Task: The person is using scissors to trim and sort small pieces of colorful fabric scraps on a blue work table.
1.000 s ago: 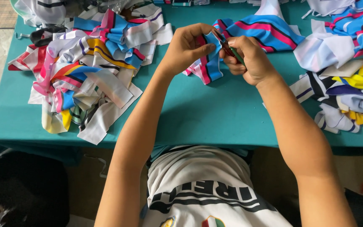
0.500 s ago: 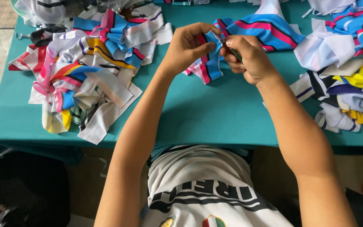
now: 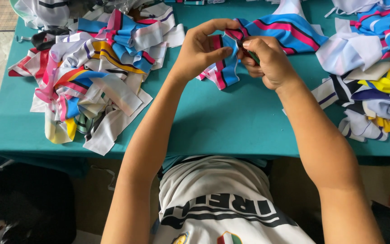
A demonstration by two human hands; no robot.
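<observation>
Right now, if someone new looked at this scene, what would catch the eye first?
Two bare hands meet at the centre top: the left hand pinches a blue, pink and black striped fabric piece, and the right hand works on it. Bright scrap piles flank them on the teal table.

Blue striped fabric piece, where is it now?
Head view, top centre: the blue striped fabric piece is pinched between the left hand and right hand, above the teal table.
</observation>
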